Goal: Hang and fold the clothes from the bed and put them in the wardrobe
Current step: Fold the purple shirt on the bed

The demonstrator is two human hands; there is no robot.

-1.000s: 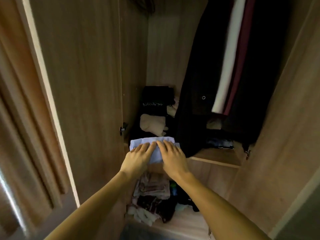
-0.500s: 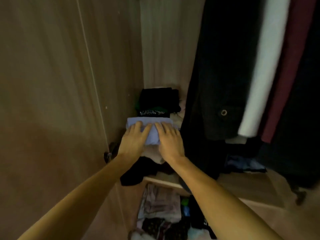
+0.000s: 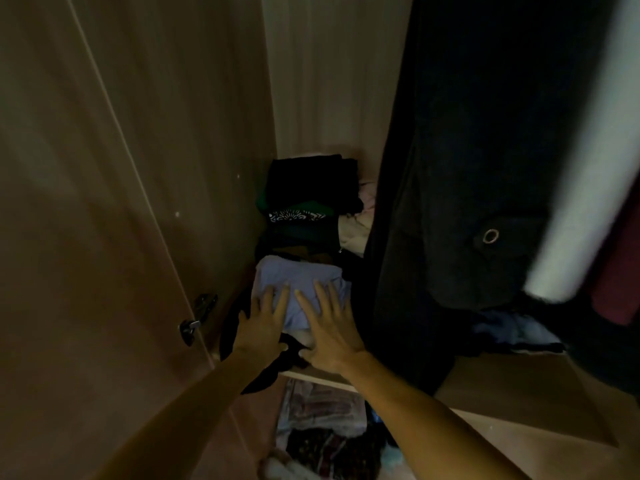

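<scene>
1. While both hands lie flat on it, the folded light-blue garment (image 3: 299,280) sits on the wardrobe shelf (image 3: 502,386), at the left side near the front edge.
2. Left hand (image 3: 261,329): fingers straight and spread, palm down on the garment's near left part, gripping nothing.
3. Right hand (image 3: 329,329): same, fingers straight and spread wide, palm down on the near right part; the heel reaches past the garment's near edge.
4. Garment lies on top of a black cloth (image 3: 263,375) that droops over the shelf's front edge.
5. Behind it, a stack of dark folded clothes (image 3: 311,188) stands against the back wall, with a cream item (image 3: 355,232) just beside it.
6. Dark coat (image 3: 467,168) hangs just right of the hands; a white hanging garment (image 3: 581,202) and a maroon one (image 3: 616,271) are further right, blurred.
7. Crumpled blue cloth (image 3: 516,329) lies on the shelf under the coat.
8. Wardrobe door (image 3: 104,202) is open at left, hinge (image 3: 199,318) visible.
9. Lower compartment holds mixed patterned clothes (image 3: 322,410).
</scene>
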